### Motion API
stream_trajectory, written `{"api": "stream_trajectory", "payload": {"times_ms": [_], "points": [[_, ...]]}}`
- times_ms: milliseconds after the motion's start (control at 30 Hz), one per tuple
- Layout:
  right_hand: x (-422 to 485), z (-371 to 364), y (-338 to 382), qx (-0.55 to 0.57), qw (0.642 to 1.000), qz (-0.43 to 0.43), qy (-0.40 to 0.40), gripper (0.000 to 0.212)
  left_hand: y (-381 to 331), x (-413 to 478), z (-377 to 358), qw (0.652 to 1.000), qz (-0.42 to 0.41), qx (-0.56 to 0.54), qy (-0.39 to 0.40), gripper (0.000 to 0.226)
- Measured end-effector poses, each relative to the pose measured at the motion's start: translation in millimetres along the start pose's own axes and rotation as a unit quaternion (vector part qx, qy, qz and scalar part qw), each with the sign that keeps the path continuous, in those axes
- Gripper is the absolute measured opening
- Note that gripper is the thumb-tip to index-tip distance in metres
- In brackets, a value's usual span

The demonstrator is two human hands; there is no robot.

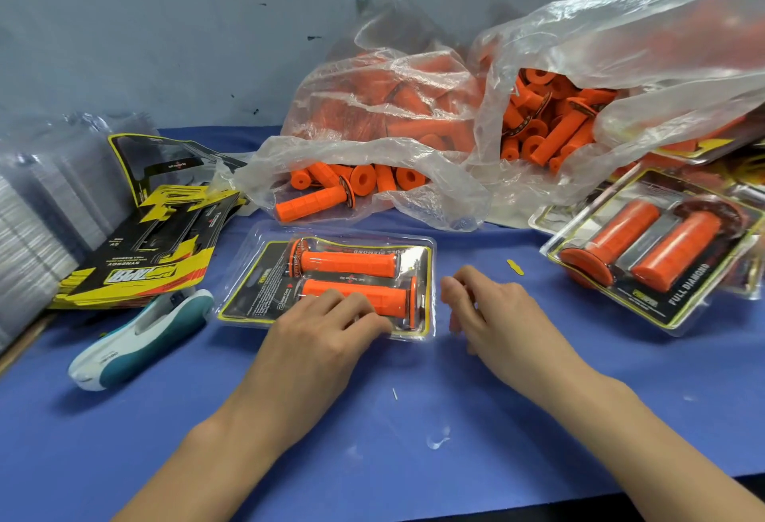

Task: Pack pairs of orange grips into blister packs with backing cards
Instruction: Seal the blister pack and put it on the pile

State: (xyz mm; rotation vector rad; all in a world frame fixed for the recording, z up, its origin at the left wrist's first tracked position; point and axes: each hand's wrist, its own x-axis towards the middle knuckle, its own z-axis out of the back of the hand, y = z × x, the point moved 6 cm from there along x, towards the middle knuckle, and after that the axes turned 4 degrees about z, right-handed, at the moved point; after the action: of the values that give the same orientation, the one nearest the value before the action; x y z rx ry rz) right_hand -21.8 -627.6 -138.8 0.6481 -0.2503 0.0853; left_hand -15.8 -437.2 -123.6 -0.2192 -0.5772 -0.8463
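Backing cards lie stacked at left. Centre: blister pack holding two orange grips, flat on the blue table. The left hand rests flat-fingered on it. The right hand, loosely curled and holding nothing, is just beside its right edge.

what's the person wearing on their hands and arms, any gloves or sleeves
Nothing worn that shows: the left hand and right hand have no gloves, rings or watch, and the left forearm and right forearm show no sleeves.
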Motion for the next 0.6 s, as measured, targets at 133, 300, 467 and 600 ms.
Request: {"api": "stream_trajectory", "payload": {"times_ms": [133, 300, 467, 600], "points": [[-13, 0, 25, -0.066, 0.983, 0.171, -0.004, 0.023, 2, 0, -2, 1.000, 0.004, -0.007, 0.002, 0.029], [-18, -14, 37, -0.240, 0.924, 0.292, -0.059, 0.015, 2, 0, -4, 1.000, 0.000, -0.010, -0.005, 0.022], [-16, -6, 35, -0.221, 0.923, 0.305, -0.079, 0.005, 15, -5, -3, 1.000, -0.002, 0.022, -0.016, 0.008], [-14, -1, 29, -0.216, 0.933, 0.276, -0.077, 0.006, 37, -9, 5, 0.999, 0.032, 0.031, -0.023, 0.017]]}}
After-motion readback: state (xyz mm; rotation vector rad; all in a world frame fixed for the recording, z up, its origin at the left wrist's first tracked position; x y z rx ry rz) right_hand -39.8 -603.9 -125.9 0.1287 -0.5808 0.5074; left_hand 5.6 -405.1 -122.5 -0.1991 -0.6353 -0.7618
